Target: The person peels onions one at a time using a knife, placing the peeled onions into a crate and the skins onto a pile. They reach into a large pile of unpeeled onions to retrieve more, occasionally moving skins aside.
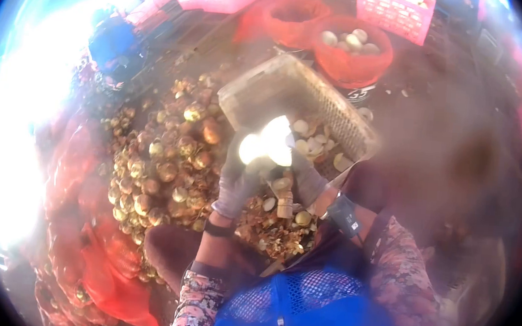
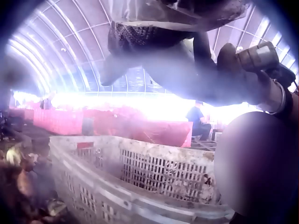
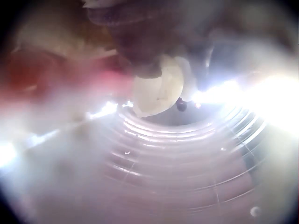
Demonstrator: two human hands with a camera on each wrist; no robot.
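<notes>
Both gloved hands meet over the onion heap in the head view. My left hand (image 1: 234,182) grips a peeled white onion (image 1: 266,143), washed out by glare. Close against it, my right hand (image 1: 309,181) holds a tool by a thick, pale wooden handle (image 1: 284,203), which points toward my body; its working end is hidden. In the right wrist view, a pale cut onion face (image 3: 159,91) shows below dark, blurred fingers. The handle's end (image 2: 259,57) sticks out beside the right hand (image 2: 233,74) in the left wrist view.
A dirty plastic crate (image 1: 262,79) with peeled onions (image 1: 315,144) stands just ahead. Unpeeled onions (image 1: 161,170) heap at left, loose skins (image 1: 282,236) between the legs. Beyond are a red basin (image 1: 350,62) of white onions and pink crates (image 1: 398,16). Red mesh sacking (image 1: 117,281) lies left.
</notes>
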